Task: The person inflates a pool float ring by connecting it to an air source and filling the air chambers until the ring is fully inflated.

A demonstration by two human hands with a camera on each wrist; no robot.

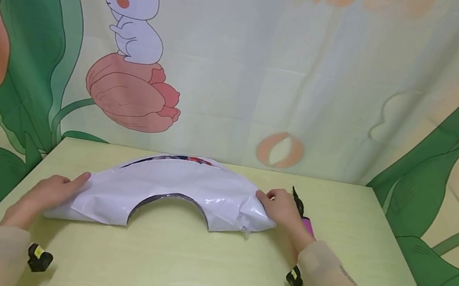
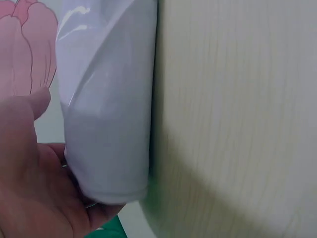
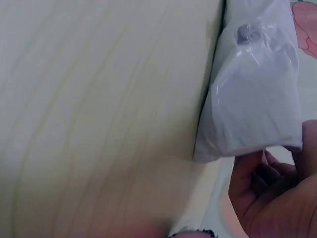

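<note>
A white glossy plastic inflatable ring (image 1: 179, 180), folded into an arch, stands on the table with its curve toward the back. A small clear valve (image 1: 245, 232) pokes out near its right end. Dark and red print shows along its upper edge. My left hand (image 1: 54, 191) grips the left end, thumb on the near face and fingers behind it; in the left wrist view those fingers wrap under the white end (image 2: 109, 124). At the other end my right hand (image 1: 282, 207) pinches the upper corner, its fingers curled behind the plastic (image 3: 257, 109) in the right wrist view.
A black and magenta object (image 1: 307, 225) lies behind my right wrist, partly hidden by it. Black wrist cameras (image 1: 39, 258) hang under both forearms. The pale wood table (image 1: 174, 273) ends at a printed curtain (image 1: 237, 90) with a rabbit and flowers.
</note>
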